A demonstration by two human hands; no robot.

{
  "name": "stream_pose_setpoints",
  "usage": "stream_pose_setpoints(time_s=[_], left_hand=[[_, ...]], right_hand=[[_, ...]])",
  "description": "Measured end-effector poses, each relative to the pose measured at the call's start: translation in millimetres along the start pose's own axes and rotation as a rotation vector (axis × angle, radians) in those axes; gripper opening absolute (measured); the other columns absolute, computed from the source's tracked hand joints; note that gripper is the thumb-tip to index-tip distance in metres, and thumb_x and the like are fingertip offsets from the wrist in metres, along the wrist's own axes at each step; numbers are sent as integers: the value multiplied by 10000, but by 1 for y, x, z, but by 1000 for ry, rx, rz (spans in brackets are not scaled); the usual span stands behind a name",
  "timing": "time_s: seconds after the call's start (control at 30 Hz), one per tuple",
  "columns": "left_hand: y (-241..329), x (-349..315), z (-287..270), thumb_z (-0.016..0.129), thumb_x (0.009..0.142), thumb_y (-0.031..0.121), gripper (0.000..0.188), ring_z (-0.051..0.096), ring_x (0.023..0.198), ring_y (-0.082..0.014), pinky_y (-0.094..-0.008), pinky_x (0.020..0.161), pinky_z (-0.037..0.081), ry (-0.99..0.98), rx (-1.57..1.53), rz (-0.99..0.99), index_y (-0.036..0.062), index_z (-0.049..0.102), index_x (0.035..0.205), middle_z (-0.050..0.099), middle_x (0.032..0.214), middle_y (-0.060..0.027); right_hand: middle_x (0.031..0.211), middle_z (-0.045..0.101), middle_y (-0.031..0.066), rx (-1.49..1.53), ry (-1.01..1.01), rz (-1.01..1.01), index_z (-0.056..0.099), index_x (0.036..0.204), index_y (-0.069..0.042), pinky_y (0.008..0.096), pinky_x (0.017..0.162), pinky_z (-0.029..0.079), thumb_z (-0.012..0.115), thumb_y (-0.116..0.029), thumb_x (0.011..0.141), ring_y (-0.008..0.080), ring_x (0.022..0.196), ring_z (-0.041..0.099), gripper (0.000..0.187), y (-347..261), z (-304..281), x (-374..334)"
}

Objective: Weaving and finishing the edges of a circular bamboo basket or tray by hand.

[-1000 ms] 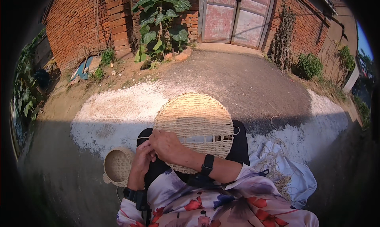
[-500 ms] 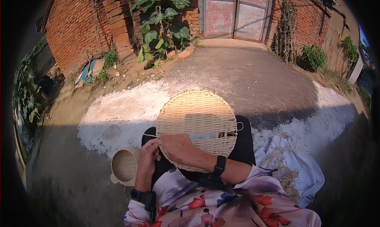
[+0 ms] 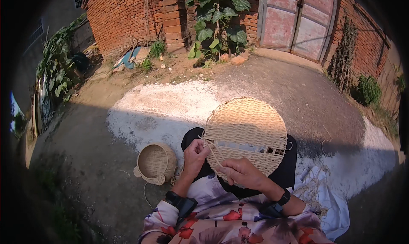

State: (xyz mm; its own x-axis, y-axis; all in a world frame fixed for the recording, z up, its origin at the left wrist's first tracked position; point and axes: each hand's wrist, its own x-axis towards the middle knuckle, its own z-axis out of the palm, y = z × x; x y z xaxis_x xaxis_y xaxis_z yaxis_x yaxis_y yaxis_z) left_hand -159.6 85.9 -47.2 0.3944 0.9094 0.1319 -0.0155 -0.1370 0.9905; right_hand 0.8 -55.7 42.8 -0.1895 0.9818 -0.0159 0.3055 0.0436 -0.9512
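A round, flat woven panel (image 3: 249, 120) of pale cord rests tilted across my lap. A horizontal gap crosses its lower half, with bare rods showing toward the right end. At the panel's left rim, my left hand (image 3: 195, 155) is closed, its thumb and fingers pinching the edge. A strand of cord (image 3: 216, 152) runs from near that rim down toward my right hand (image 3: 243, 172). Over the lower part of the panel, my right hand is closed with the strand between thumb and fingers. A small cord loop (image 3: 289, 146) sticks out at the right rim.
A small round woven basket (image 3: 155, 163) with ear-like tabs stands on the ground at my left. Loose cord (image 3: 313, 186) lies on a white sheet (image 3: 334, 214) at my right. Ahead are pale powder (image 3: 149, 101), a brick wall (image 3: 123, 18) and a double door (image 3: 294, 24).
My right hand has come out from over the gap toward the lower right, drawing a strand with it. My left hand stays at the left rim. The view has turned left.
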Motion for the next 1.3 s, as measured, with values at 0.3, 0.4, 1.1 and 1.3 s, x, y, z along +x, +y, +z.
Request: stream_pose_setpoints(time_s=[0.3, 0.4, 1.1, 1.3], left_hand=[[0, -3, 17, 581, 987, 241, 250, 547, 673, -129, -328, 619, 463, 226, 206, 244, 0, 626, 935, 600, 738, -101], [-3, -4, 20, 582, 988, 240, 251, 541, 682, -128, -320, 628, 459, 239, 146, 231, -1, 625, 936, 604, 745, -83], [-9, 5, 21, 600, 982, 219, 209, 504, 756, -94, -257, 689, 439, 261, -210, 131, 20, 610, 919, 578, 819, -6], [-1, 11, 25, 617, 975, 263, 240, 443, 549, -56, -230, 475, 340, 331, -239, -129, 45, 619, 875, 543, 690, 37]], right_hand=[[661, 609, 156, -519, 15, -293, 590, 1035, -39, 454, 605, 489, 615, -219, 920, 377, 660, 638, 215, -13, 19, 5], [681, 609, 173, -598, 30, -292, 588, 1006, -50, 484, 602, 472, 627, -241, 913, 401, 679, 634, 216, -28, 17, 1], [707, 636, 117, -65, -278, -696, 653, 961, -50, 383, 580, 466, 627, -257, 907, 311, 649, 626, 216, -56, 13, -20], [727, 659, 85, -102, -313, -461, 656, 1132, -52, 333, 572, 473, 608, -263, 952, 209, 594, 622, 282, -36, -6, -34]])
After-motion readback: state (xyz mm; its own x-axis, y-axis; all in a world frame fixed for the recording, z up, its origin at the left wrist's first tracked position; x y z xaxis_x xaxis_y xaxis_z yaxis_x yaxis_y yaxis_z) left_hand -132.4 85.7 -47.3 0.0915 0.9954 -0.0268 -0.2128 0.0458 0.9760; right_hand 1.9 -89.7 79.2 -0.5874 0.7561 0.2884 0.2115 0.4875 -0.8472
